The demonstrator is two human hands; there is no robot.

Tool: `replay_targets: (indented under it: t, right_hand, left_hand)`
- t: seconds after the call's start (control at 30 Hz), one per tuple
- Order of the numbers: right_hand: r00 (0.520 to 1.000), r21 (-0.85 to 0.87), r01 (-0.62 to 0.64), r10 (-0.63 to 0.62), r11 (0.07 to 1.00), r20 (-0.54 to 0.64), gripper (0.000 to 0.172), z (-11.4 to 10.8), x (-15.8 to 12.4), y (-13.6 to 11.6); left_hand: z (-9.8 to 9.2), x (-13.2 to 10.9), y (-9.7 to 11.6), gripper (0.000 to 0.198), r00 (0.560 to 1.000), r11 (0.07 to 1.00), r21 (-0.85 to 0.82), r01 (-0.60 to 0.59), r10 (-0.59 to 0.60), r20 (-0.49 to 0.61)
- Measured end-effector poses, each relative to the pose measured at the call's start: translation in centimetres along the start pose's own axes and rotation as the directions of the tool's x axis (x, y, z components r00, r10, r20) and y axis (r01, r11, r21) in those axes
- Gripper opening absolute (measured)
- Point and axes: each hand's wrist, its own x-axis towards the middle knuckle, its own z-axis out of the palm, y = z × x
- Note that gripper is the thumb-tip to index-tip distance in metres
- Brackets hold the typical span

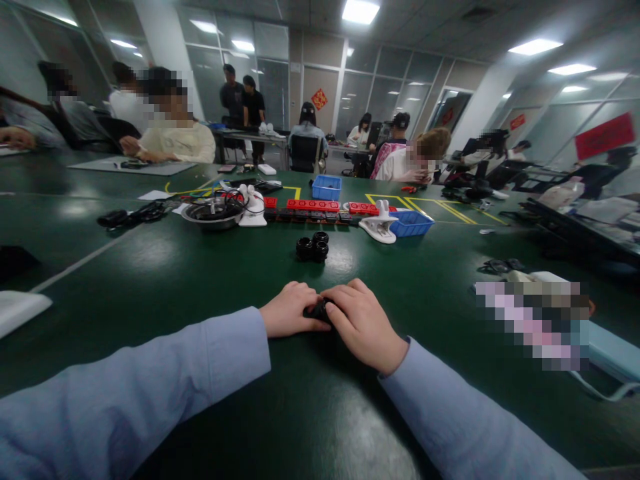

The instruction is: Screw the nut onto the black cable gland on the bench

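Observation:
My left hand (pixel 293 309) and my right hand (pixel 361 320) meet low over the green table, in the middle of the view. Between them is a small black object (pixel 319 309), mostly covered by fingers, so its kind does not show. The left thumb and fingers pinch it from the left. The right fingers curl over it from the right. Just beyond the hands, a small cluster of glossy black, round, ring-topped parts (pixel 313 247) stands on the table.
Farther back lie a metal bowl (pixel 213 215) with black cables, red trays (pixel 313 205), a white clip stand (pixel 379 223) and blue bins (pixel 413 223) (pixel 327 187). A light-blue case (pixel 613 350) lies at right, a white object (pixel 20 310) at left. Several people sit beyond.

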Motion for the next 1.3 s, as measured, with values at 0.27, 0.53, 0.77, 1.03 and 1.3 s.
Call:
replay_targets:
  t: [0.27,0.53,0.77,1.03,1.3]
  right_hand:
    - [0.974,-0.161,0.213,-0.196,0.964,0.113,0.021,-0.1,0.0,-0.8]
    - [0.984,-0.203,0.158,-0.137,0.966,0.113,0.04,-0.7,-0.9,-0.4]
    - [0.961,-0.342,-0.258,0.276,0.904,0.005,0.034,-0.9,-0.3,3.5]
    - [0.963,-0.165,-0.267,0.27,0.949,-0.007,0.034,-0.6,-0.4,2.5]
    - [0.967,-0.029,-0.256,0.255,0.966,-0.025,0.03,-0.2,-0.5,2.1]
  left_hand:
    - [0.4,0.1,-0.3,0.019,1.0,1.0,0.017,-0.004,0.004,-0.003]
    - [0.0,0.0,-0.2,0.031,1.0,0.997,-0.071,-0.003,0.003,-0.007]
    - [-0.4,-0.1,0.0,0.033,1.0,0.995,-0.097,0.015,-0.013,0.021]
    - [-0.2,-0.1,0.0,0.033,1.0,0.997,-0.072,0.006,-0.006,0.01]
    - [-0.3,-0.2,0.1,0.034,1.0,0.997,-0.079,0.012,-0.011,0.014]
